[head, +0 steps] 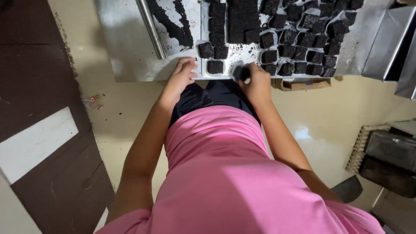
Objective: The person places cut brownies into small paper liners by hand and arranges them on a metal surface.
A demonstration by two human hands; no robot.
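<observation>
The right hand (pixel 256 82) is curled closed around a dark, blurred brownie-like square (pixel 241 72), gripping it at the near edge of the flat metal tray (pixel 242 55). Its fingers wrap over the piece, so only the left part of the piece shows past the knuckles.

The left hand (pixel 182 74) lies loosely open, fingers gently bent, with the fingertips (pixel 187 62) resting on the near left corner of the tray where it meets the grey steel surface (pixel 125 47). It grips nothing.

Between the two hands, just inside the tray's edge, sits a single dark cake square (pixel 215 66), apart from both hands. Behind it two more squares (pixel 213 50) stand side by side. Farther right, a crowded batch of dark squares in white paper wrappers (pixel 303 39) fills the tray. To the left of the tray, dark crumbs (pixel 173 24) lie scattered on the surface beside a shiny metal rod (pixel 151 27). The person wears a pink shirt (pixel 225 173) and stands on a pale tiled floor (pixel 338 112).
</observation>
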